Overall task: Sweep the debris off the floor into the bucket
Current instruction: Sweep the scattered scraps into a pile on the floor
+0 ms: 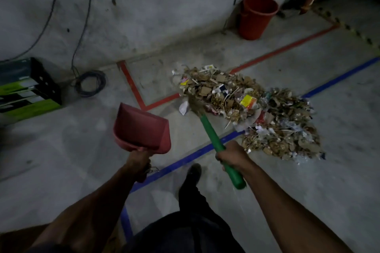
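A wide pile of debris (257, 109), made of cardboard scraps, paper and wrappers, lies on the concrete floor at centre right. My right hand (232, 155) grips the green handle of a broom (211, 133), whose bristles rest at the pile's left edge. My left hand (138, 163) holds a red dustpan (141, 129) by its handle, raised above the floor to the left of the pile. A red bucket (257, 16) stands upright against the wall, beyond the pile.
Red tape lines (131, 84) and blue tape lines (185, 160) cross the floor. A green and black box (26, 90) sits at the left by the wall, beside a coiled black cable (90, 83). My foot (193, 172) stands near the blue line.
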The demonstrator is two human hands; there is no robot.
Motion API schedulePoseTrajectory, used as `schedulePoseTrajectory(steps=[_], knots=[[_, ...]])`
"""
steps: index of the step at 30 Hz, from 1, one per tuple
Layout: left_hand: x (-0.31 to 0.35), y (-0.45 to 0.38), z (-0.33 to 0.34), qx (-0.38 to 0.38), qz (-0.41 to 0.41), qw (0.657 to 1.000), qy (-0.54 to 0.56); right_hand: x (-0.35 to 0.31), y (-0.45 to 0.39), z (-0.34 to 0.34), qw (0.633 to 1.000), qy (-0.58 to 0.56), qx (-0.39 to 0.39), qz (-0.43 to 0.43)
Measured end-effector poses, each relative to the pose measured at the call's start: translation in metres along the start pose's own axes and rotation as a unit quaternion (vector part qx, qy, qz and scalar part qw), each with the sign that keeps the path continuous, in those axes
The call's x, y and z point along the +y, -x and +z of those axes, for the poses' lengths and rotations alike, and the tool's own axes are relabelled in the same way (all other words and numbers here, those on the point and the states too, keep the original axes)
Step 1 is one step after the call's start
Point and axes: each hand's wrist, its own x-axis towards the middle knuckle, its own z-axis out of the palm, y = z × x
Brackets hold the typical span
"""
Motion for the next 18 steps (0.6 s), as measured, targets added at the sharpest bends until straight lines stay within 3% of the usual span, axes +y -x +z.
schedulePoseTrajectory(steps=[9,18], knots=[[0.001,0.072,0.053,-0.01,-0.005,0.999,0.038,0.07,0.084,-0.04,0.997,0.035,0.046,-0.055],[-0.023,0.137,0.185,0.038,0.019,0.995,0.091,0.168,0.075,-0.178,0.991,0.052,0.043,-0.119]])
